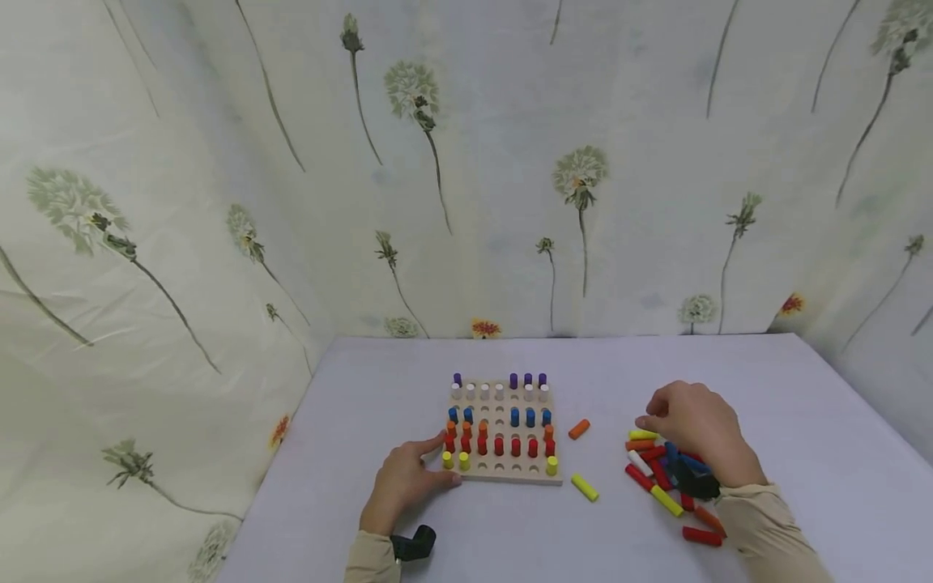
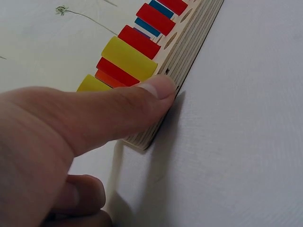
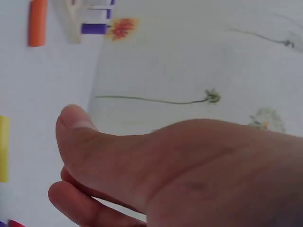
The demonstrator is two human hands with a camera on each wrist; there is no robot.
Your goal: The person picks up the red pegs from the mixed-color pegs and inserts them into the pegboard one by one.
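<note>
A wooden pegboard (image 1: 510, 477) lies on the table with rows of purple, white, blue, orange, red and yellow pegs standing in it; some holes are bare. My left hand (image 1: 405, 479) grips its front left corner. In the left wrist view the thumb (image 2: 128, 106) presses on the front edge, beside a yellow peg (image 2: 129, 59). Over the far side of a pile of loose pegs, my right hand (image 1: 696, 417) hovers with loosely bent fingers. Just below its fingertips lies a yellow peg (image 1: 643, 435). Nothing shows between thumb and fingers in the right wrist view.
Between board and pile lie a loose orange peg (image 1: 579, 429) and a loose yellow peg (image 1: 585, 487). The pile holds red, blue, orange, yellow and white pegs, with a red peg (image 1: 702, 537) at its near end. A flower-patterned curtain (image 1: 496, 162) hangs behind the white table (image 1: 379, 380).
</note>
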